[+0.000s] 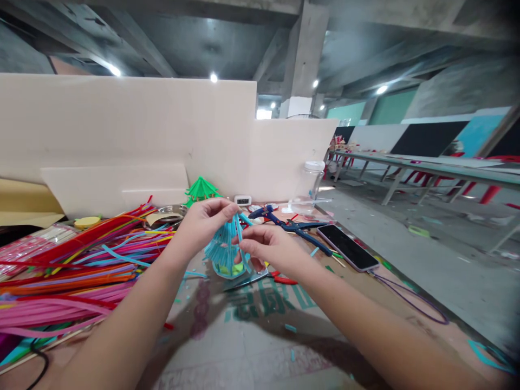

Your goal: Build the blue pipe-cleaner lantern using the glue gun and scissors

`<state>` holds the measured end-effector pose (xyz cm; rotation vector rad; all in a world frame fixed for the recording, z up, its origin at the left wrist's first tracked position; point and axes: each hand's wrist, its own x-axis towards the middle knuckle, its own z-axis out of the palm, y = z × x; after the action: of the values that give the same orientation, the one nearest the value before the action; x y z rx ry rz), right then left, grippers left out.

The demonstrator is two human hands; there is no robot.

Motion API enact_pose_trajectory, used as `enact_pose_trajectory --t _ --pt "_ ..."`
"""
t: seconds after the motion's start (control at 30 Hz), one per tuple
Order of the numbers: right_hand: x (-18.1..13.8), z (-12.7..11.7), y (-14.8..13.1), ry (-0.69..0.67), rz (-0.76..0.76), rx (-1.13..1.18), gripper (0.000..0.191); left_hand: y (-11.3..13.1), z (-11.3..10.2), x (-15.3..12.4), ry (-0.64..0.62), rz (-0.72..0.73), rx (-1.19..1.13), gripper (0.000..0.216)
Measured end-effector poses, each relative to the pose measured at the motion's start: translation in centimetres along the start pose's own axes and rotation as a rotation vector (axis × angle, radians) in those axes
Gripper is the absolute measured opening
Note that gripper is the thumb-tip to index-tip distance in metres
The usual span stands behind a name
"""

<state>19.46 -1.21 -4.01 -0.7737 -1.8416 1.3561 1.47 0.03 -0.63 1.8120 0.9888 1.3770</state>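
coloured stick pile (pixel 73 260) lies at left, within reach. left hand (pixel 201 222) grip pinches the blue cone (pixel 222 253) at its apex, steadying it over the desk (pixel 260 336) centre. right hand (pixel 268 246) grip is closed on one blue strand (pixel 240 232) at the cone's side. phone (pixel 347 247) lies right, apart.

2 forearms stretched forward, left hand (pixel 202 223) fingers pinched, right hand (pixel 270 250) just beside, fingers curled

A blue pipe-cleaner cone (pixel 223 249) stands upright, narrow tip uppermost (flaring toward a round base).
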Motion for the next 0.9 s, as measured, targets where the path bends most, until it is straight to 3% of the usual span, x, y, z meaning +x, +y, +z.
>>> enact_pose_trajectory --t 0.17,0.43,0.67,0.9 --pt "0.3 0.2 0.7 -0.027 0.058 0.029 0.023 -0.5 0.3 0.0 -0.024 0.027 0.070 0.034" --pt "0.2 0.1 0.7 -0.103 0.141 0.124 0.018 -0.2 -0.2 0.1 0.084 0.015 0.057 0.035" --pt "0.4 0.6 1.2 0.039 0.017 0.132 0.025 -0.6 -0.9 0.3 0.199 0.024 -0.003 0.033" --pt "0.6 0.7 1.5 0.135 -0.088 0.317 0.029 0.1 -0.3 -0.1 0.353 0.089 0.020 0.023"
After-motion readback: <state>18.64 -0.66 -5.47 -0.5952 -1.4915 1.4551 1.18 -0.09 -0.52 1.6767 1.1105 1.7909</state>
